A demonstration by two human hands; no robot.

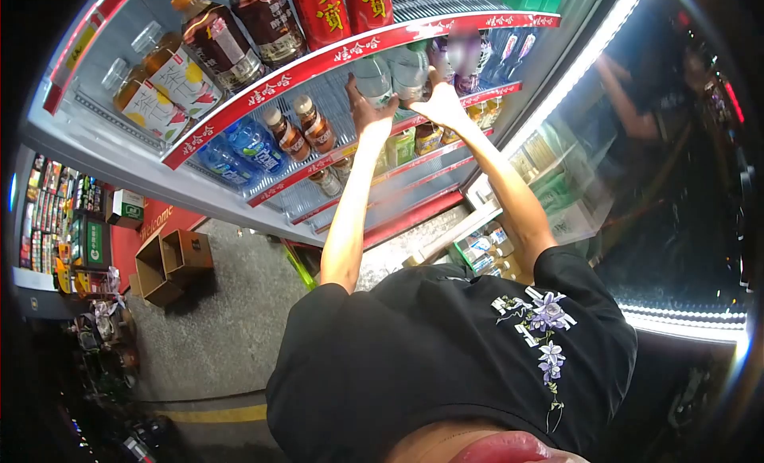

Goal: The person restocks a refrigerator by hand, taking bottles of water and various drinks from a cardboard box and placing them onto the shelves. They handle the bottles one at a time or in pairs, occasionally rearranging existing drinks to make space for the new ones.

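Observation:
Both my arms reach into a lit drinks fridge, at the shelf below the top one. My left hand [368, 111] is wrapped round a clear plastic bottle [372, 77]. Close beside it, a second clear bottle [409, 69] is gripped by my right hand [439, 99]. The two bottles stand side by side, their tops partly hidden by the shelf's red edge strip [378, 46]. To their right are purple-labelled bottles [471, 61]. Small brown bottles [314, 125] stand on the left of the same shelf, with blue-labelled bottles [255, 144] further left.
Tea bottles [163, 81], dark drink bottles [219, 45] and red packs [320, 13] fill the upper shelf. The glass door [573, 176] stands open on the right. Bottles in a green crate [487, 252] sit low down. An open cardboard box [175, 264] is on the floor.

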